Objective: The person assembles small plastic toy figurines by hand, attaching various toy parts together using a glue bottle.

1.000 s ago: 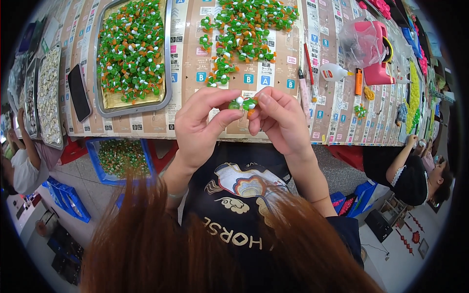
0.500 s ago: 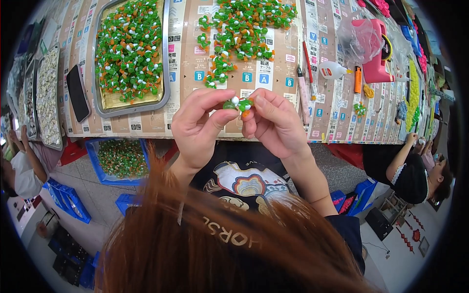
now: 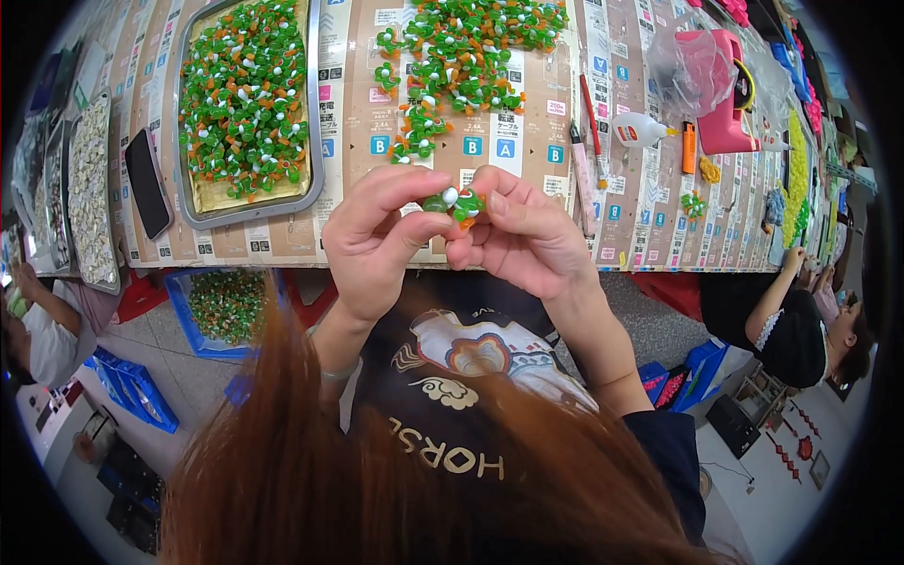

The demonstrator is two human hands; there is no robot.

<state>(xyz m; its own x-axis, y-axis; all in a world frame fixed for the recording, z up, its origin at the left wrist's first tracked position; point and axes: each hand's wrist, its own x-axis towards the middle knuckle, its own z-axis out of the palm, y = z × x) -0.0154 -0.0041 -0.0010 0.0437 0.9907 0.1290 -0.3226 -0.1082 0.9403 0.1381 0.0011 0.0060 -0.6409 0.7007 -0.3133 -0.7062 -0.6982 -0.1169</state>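
Between my hands is a small glossy green figurine with a white ball-like part and orange bits. My left hand pinches its left side, by the green and white end, between thumb and forefinger. My right hand closes thumb and fingers on the other side. The fingertips cover part of the piece, so its full shape is hidden. Just beyond my hands lies a loose pile of similar green, white and orange figurines on the table. More of them fill a grey-rimmed tray to the left.
A black phone lies left of the tray. On the right are a red pen, a white glue bottle, an orange lighter and a pink tape dispenser. A blue crate of small pieces stands below the table. Other people sit at both sides.
Both hands have shifted slightly left with the figurine still between them. The figurine appears turned a little, and my right fingers have moved closer around it.
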